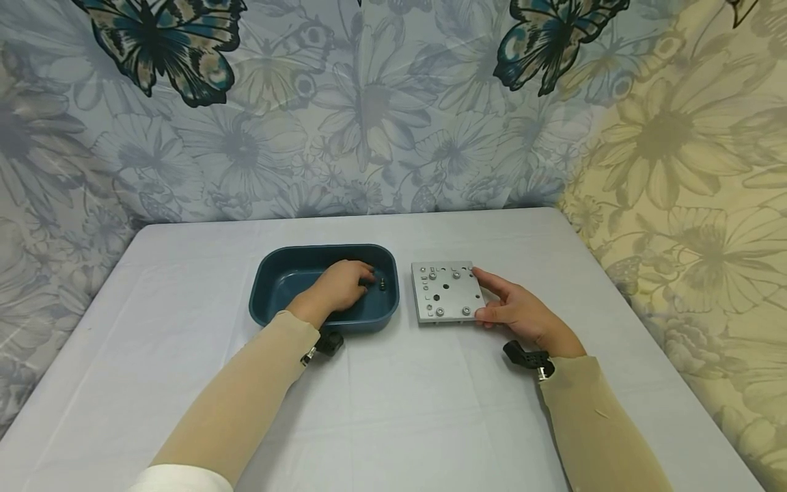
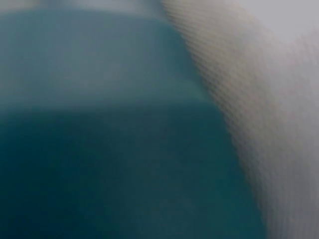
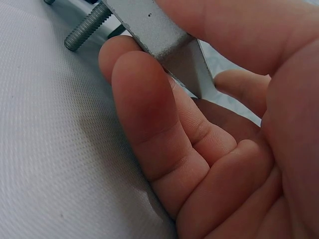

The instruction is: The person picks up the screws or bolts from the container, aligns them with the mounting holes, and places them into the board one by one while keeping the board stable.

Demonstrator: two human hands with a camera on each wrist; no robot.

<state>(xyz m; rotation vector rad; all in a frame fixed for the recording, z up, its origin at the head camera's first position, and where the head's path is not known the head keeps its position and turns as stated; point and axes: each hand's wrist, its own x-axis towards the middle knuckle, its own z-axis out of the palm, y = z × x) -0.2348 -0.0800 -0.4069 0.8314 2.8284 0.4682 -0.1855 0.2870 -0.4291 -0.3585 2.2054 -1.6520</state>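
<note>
My right hand (image 1: pixel 519 313) grips the right edge of a square metal plate (image 1: pixel 456 294), thumb at the near corner and a finger along the far side. The plate has several holes and bolt heads on its top. In the right wrist view, a threaded bolt (image 3: pixel 87 31) sticks out beneath the plate (image 3: pixel 149 25), and fingers (image 3: pixel 144 94) curl under its edge. My left hand (image 1: pixel 337 287) reaches down into a dark teal tray (image 1: pixel 279 283), its fingers bent at the right part. Its fingertips are hidden, and I cannot tell whether they pinch anything. Small dark hardware (image 1: pixel 382 283) lies beside them.
A white cloth covers the table (image 1: pixel 393 410), with its far edge against a flowered fabric backdrop (image 1: pixel 369 137). The tray stands left of the plate with a narrow gap between. The left wrist view is blurred, filled by the tray wall (image 2: pixel 99 59) and a sleeve (image 2: pixel 224 89).
</note>
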